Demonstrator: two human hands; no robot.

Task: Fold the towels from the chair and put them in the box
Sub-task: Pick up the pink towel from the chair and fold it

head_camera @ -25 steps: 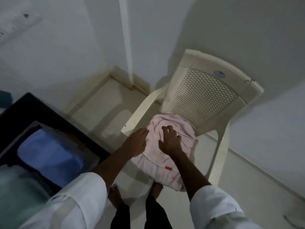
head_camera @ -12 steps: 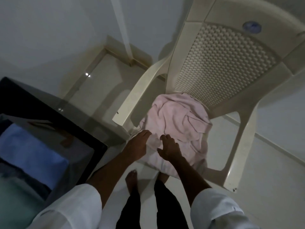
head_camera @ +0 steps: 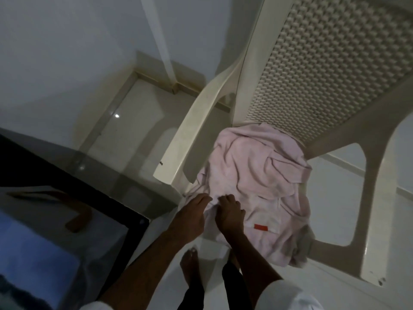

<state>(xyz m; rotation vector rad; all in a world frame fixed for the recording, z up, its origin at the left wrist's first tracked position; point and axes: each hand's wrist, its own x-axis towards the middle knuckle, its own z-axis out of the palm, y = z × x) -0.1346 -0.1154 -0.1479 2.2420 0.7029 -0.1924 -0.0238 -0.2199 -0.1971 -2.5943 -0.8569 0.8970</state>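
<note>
While left grip [head_camera: 192,217] and right grip [head_camera: 230,214] both pinch near hem of pink towel [head_camera: 257,173], heaped on chair [head_camera: 335,74] seat: risk that overhang slides to floor [head_camera: 134,130] if pull catches one layer only. Soft, wrinkled terry with red tag [head_camera: 261,227]. Chair is hard moulded plastic with woven-pattern back.

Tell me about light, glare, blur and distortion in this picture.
Head view: dim, bluish light; a glare spot on the floor; wide-angle bending stretches the chair; box and blue towel at left look soft; pink towel, left hand and right hand look sharper.
</note>
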